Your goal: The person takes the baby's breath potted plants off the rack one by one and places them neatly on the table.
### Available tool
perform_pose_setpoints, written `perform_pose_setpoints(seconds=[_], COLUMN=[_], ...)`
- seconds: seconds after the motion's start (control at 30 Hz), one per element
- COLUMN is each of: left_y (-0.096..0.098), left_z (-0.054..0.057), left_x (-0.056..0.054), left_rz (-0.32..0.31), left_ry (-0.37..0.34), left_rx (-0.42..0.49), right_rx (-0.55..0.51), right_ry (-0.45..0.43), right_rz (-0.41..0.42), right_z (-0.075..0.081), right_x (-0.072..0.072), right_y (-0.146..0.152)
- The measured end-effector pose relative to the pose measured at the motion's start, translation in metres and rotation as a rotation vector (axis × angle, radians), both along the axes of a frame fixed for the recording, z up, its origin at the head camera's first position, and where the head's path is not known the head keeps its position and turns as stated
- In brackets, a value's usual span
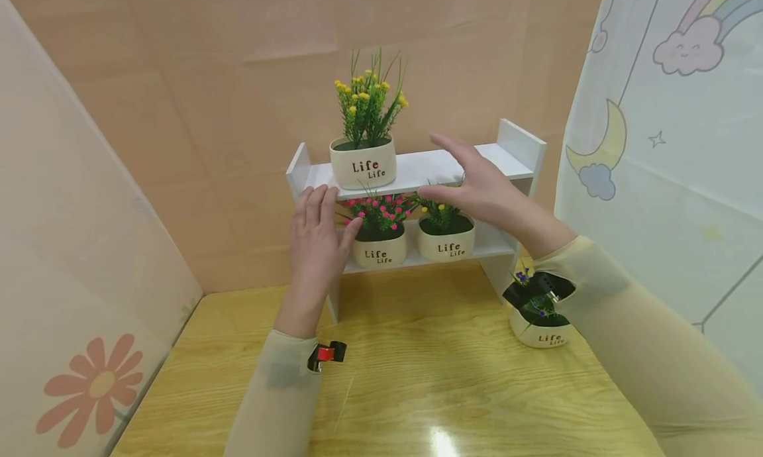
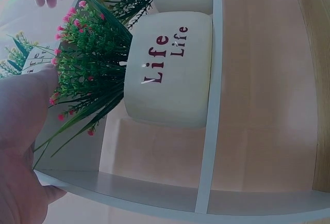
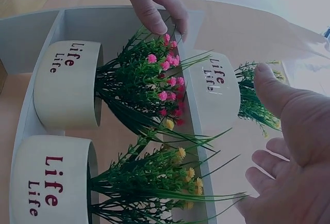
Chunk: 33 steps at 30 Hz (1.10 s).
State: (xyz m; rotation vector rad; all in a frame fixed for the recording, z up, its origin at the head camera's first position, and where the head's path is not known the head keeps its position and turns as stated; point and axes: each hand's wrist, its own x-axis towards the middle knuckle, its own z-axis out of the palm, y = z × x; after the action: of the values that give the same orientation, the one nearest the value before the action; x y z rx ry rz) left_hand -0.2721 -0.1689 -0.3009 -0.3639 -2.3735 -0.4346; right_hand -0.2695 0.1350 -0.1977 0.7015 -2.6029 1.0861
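Note:
A cream pot of yellow flowers (image 1: 362, 165) stands on the top board of a white two-tier shelf (image 1: 429, 171). My left hand (image 1: 314, 242) is at the top board's front left edge, left of that pot, with fairly straight fingers and the thumb spread. My right hand (image 1: 483, 187) hovers by the board's front, right of the pot; its thumb and fingers are apart and hold nothing. Below, the lower board bears a pot of pink flowers (image 2: 170, 95) and, beside it, a second yellow-flowered pot (image 3: 51, 182). The left fingertips are hidden in the left wrist view.
A pot of purple flowers (image 1: 539, 334) stands on the wooden table (image 1: 405, 364), right of the shelf and partly behind my right sleeve. The shelf's upright side panels (image 1: 521, 142) rise above the top board. Printed cloth hangs on both sides, with a plain backdrop behind.

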Motion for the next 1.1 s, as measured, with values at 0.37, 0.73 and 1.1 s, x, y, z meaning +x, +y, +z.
perform_pose_setpoints(seconds=[0.37,0.73,1.1], left_y=[0.001,0.000,0.000], left_z=[-0.001,-0.001,0.000], left_x=[-0.001,-0.002,-0.002], left_rz=[0.005,0.000,0.002], left_ry=[0.008,0.007,0.002], left_rx=[0.000,-0.003,0.004], right_rx=[0.031,0.063,0.086], right_ry=[-0.002,0.010,-0.024], right_rz=[-0.003,0.015,0.011], right_z=[0.009,0.016,0.020], right_x=[-0.017,-0.032,-0.040], right_y=[-0.013,-0.029,-0.046])
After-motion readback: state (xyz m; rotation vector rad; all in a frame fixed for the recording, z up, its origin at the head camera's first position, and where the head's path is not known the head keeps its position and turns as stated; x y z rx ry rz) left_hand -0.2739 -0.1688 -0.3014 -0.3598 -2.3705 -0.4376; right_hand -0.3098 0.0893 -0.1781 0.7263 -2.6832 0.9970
